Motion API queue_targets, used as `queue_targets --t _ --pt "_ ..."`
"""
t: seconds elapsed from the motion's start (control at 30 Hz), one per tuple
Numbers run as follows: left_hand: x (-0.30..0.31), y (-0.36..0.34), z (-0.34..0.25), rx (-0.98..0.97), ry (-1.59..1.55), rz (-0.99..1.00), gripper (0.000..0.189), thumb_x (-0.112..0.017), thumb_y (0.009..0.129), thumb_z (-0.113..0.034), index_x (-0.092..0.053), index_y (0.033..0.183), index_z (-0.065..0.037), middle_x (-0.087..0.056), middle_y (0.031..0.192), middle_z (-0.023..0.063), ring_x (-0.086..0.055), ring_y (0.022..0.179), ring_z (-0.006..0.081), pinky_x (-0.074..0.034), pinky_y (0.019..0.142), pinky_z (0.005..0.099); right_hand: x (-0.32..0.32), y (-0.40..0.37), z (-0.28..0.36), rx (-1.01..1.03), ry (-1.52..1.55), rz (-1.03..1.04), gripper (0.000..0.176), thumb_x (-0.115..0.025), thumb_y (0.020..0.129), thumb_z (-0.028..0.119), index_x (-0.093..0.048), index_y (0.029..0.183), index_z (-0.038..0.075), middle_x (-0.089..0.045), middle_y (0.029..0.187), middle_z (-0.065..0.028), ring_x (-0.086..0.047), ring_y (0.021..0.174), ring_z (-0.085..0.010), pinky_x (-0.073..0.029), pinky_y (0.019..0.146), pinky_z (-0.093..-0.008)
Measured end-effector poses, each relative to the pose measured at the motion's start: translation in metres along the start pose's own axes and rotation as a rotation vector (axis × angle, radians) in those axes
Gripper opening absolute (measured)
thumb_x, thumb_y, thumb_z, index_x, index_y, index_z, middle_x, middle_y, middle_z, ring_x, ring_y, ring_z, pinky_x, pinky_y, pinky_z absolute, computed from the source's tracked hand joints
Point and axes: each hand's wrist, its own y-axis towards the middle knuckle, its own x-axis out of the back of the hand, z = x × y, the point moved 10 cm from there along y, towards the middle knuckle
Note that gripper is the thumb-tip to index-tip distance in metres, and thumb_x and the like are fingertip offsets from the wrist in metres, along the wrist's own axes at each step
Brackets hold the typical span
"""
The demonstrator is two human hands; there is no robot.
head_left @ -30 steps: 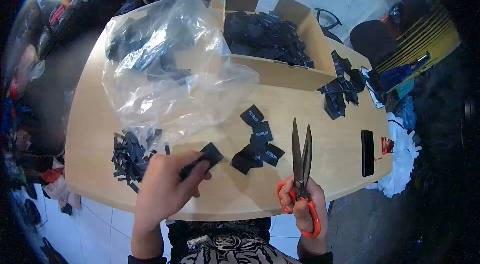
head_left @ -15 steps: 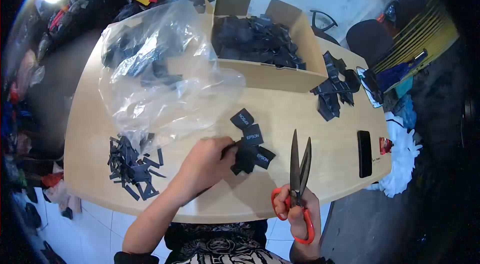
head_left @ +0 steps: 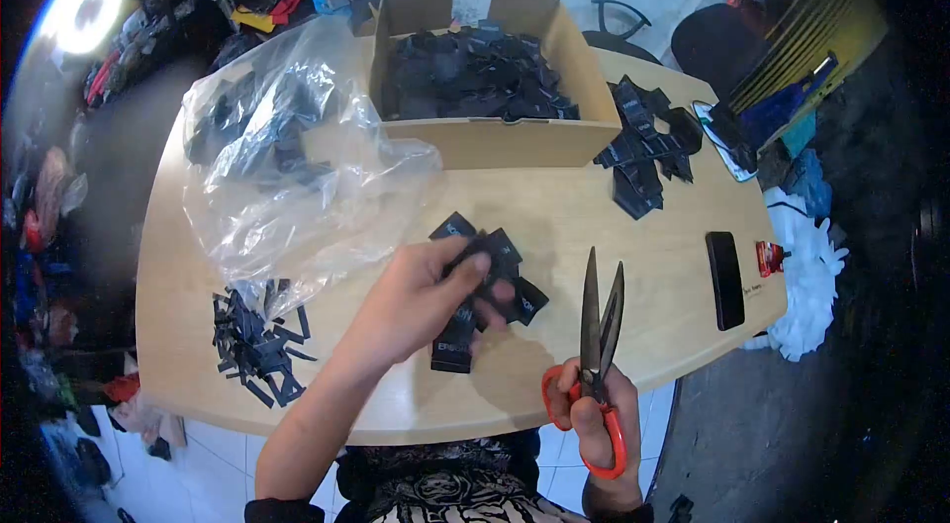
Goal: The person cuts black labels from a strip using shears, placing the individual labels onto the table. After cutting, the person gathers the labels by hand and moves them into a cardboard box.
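My left hand is closed over the small pile in front of me, with a black label between its fingers. That label hangs down toward the table's front edge, its white lettering partly covered. Other black labels with white print lie just beyond and beside the fingers, some hidden by the hand. My right hand grips a pair of scissors by the red handles. The scissor blades point up and away from me, slightly apart, touching nothing.
Narrow black offcuts lie at the left. Behind them rests a clear plastic bag with dark pieces inside. A cardboard box full of black pieces stands at the back. More black pieces and a black phone are at the right.
My left hand has moved slightly right and up over the pile, and a label now hangs below its fingers. The scissors keep nearly the same pose. The whole view has shifted a little.
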Motion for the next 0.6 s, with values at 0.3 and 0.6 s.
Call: queue_targets --t 0.3,0.6 --pt "-0.036 -0.065 0.020 0.042 0.260 0.319 0.028 -0.052 0.089 -0.010 -0.040 0.111 0.001 -0.064 0.089 0.0114 -0.064 0.077 0.0151 -0.051 0.052 0.0230 -0.024 0.021 0.054 0.183 -0.349 -0.080 0.037 -0.075 0.068 0.010 -0.052 0.096 0.003 -0.060 0.078 -0.0048 -0.057 0.067 -0.0089 -0.044 0.060 -0.0226" --pt "-0.021 -0.077 0.031 -0.047 0.224 0.405 0.016 -0.055 0.088 -0.016 -0.059 0.094 -0.001 -0.066 0.077 0.0049 -0.063 0.070 0.0124 -0.048 0.061 0.0235 -0.033 0.029 0.047 0.084 -0.320 -0.085 0.031 -0.070 0.072 0.002 -0.053 0.098 0.004 -0.060 0.079 -0.0037 -0.058 0.072 -0.0084 -0.049 0.065 -0.0221"
